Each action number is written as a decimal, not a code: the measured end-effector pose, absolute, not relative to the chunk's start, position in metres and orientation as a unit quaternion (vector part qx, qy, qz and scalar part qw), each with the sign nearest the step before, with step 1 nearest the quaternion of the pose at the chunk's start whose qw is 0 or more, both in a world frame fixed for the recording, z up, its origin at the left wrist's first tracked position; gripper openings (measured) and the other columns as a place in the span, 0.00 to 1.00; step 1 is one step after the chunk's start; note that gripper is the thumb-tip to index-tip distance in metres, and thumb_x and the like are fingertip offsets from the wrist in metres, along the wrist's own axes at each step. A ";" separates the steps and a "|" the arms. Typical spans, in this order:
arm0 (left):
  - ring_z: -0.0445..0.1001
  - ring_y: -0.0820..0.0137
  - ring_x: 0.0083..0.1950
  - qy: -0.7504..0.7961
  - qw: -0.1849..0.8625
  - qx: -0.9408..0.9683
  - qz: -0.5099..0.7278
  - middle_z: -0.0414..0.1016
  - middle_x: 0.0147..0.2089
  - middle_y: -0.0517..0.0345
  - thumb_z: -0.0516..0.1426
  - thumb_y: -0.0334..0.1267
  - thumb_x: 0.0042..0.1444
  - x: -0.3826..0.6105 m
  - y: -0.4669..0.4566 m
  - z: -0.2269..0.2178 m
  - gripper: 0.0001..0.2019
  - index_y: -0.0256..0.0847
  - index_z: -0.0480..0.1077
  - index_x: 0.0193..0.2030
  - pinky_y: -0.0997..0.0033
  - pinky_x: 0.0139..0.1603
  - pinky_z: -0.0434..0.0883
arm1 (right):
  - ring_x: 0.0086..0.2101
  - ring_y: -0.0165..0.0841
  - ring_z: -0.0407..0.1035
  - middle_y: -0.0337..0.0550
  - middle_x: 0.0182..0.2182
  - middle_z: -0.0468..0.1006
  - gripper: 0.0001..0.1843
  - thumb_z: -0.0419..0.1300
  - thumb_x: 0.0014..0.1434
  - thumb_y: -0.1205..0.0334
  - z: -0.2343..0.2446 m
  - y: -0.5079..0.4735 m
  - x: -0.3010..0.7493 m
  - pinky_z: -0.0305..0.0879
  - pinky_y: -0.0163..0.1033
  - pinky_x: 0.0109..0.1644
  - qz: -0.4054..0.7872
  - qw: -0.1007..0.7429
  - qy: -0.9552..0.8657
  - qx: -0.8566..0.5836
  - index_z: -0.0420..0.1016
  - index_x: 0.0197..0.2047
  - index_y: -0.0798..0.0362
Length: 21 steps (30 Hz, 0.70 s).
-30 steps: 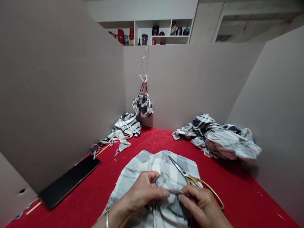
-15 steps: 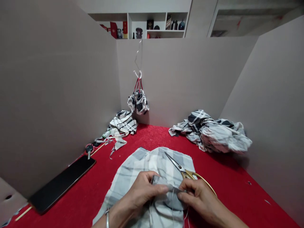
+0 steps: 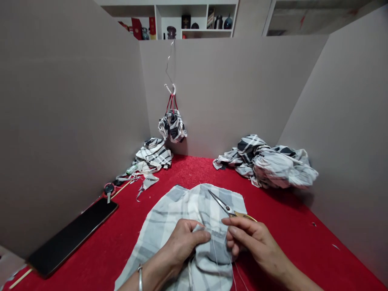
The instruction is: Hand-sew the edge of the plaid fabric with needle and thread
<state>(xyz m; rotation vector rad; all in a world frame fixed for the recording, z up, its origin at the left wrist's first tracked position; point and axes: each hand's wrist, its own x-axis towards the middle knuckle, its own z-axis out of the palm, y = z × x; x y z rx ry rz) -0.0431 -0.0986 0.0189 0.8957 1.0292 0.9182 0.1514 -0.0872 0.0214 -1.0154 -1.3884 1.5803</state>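
My left hand [image 3: 183, 242] is closed, its thumb and fingers pinching a gathered fold of pale grey-and-white plaid cloth [image 3: 166, 218]. The rest of that piece spreads flat on the red surface under both hands. Close by on the right, my right hand [image 3: 254, 240] has its thumb and fingertips brought together at the edge of the fold; whatever they hold is too small to make out. White thread [image 3: 216, 254] hangs from the fold, and more strands trail below my right hand. Gold-handled scissors [image 3: 224, 206] lie on the cloth, their handles partly hidden behind my right hand.
A black phone [image 3: 72, 236] and a key [image 3: 108, 196] lie along the left panel. Plaid scraps [image 3: 154, 155] are heaped at the back left, below a hanging plaid drawstring pouch [image 3: 172, 125]. A larger plaid cloth pile [image 3: 273, 165] sits at the back right.
My right hand has drawn slightly away from the fold and lifted, its fingers now angled upward. The left hand keeps its pinch. The whole view has shifted slightly.
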 end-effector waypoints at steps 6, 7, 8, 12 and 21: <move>0.58 0.79 0.19 0.486 0.659 0.410 0.402 0.68 0.19 0.63 0.61 0.31 0.37 -0.047 -0.096 0.019 0.05 0.33 0.72 0.25 0.79 0.22 0.56 | 0.20 0.28 0.69 0.42 0.24 0.77 0.17 0.63 0.51 0.50 0.004 -0.084 0.145 0.62 0.30 0.22 0.648 0.372 -0.536 -0.394 0.67 0.32 0.56; 0.60 0.78 0.20 0.488 0.655 0.409 0.406 0.69 0.19 0.61 0.62 0.33 0.38 -0.047 -0.096 0.018 0.06 0.33 0.72 0.25 0.78 0.22 0.57 | 0.19 0.27 0.68 0.42 0.23 0.77 0.17 0.63 0.51 0.50 0.002 -0.083 0.145 0.60 0.29 0.21 0.644 0.363 -0.543 -0.397 0.67 0.30 0.56; 0.61 0.77 0.20 0.487 0.654 0.407 0.411 0.70 0.20 0.59 0.62 0.35 0.39 -0.046 -0.096 0.017 0.07 0.32 0.72 0.25 0.78 0.23 0.57 | 0.18 0.25 0.66 0.41 0.22 0.76 0.18 0.63 0.51 0.50 0.001 -0.083 0.145 0.58 0.28 0.20 0.637 0.357 -0.553 -0.401 0.67 0.29 0.57; 0.63 0.74 0.22 0.479 0.659 0.396 0.425 0.70 0.20 0.58 0.64 0.41 0.40 -0.045 -0.095 0.012 0.12 0.32 0.72 0.24 0.77 0.24 0.57 | 0.12 0.20 0.52 0.30 0.15 0.65 0.17 0.58 0.56 0.49 -0.001 -0.082 0.147 0.46 0.27 0.15 0.586 0.355 -0.596 -0.419 0.67 0.30 0.56; 0.57 0.79 0.18 0.495 0.663 0.415 0.380 0.65 0.17 0.65 0.65 0.38 0.36 -0.048 -0.094 0.018 0.11 0.33 0.74 0.27 0.79 0.21 0.54 | 0.30 0.33 0.66 0.40 0.27 0.71 0.13 0.51 0.62 0.60 0.008 -0.089 0.141 0.60 0.37 0.36 0.342 0.326 -0.786 -0.400 0.73 0.31 0.53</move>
